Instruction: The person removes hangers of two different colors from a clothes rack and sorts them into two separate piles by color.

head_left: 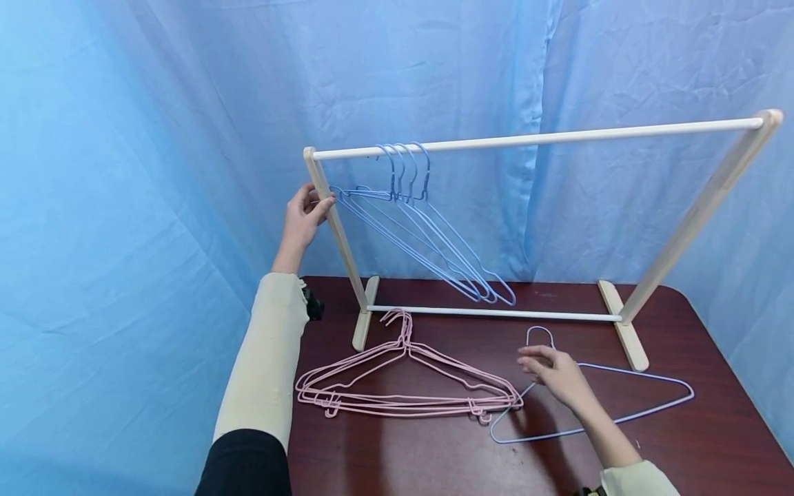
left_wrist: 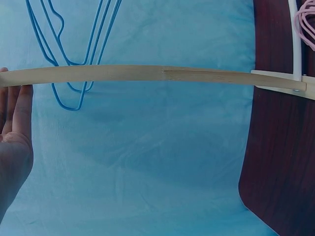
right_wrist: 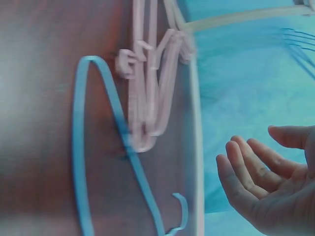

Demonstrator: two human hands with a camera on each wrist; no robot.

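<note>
My left hand (head_left: 300,220) holds the left wooden upright (head_left: 344,255) of a small clothes rack near its top, thumb on one side and fingers on the other. Several blue wire hangers (head_left: 427,176) hang from the rack's white top rail, close to that hand. The right hand (head_left: 561,379) is in the air over a single blue hanger (head_left: 645,375) lying on the table. Its fingers (right_wrist: 241,177) are loosely bent and hold nothing. Just left of it lies a stack of pink hangers (head_left: 406,334), which partly overlaps the loose blue one.
The rack stands on a dark red-brown table (head_left: 446,455), its white lower rail (head_left: 496,313) running just behind the pink hangers. The right upright (head_left: 695,220) and its foot are near the table's right side. Blue curtains (head_left: 186,172) surround the table.
</note>
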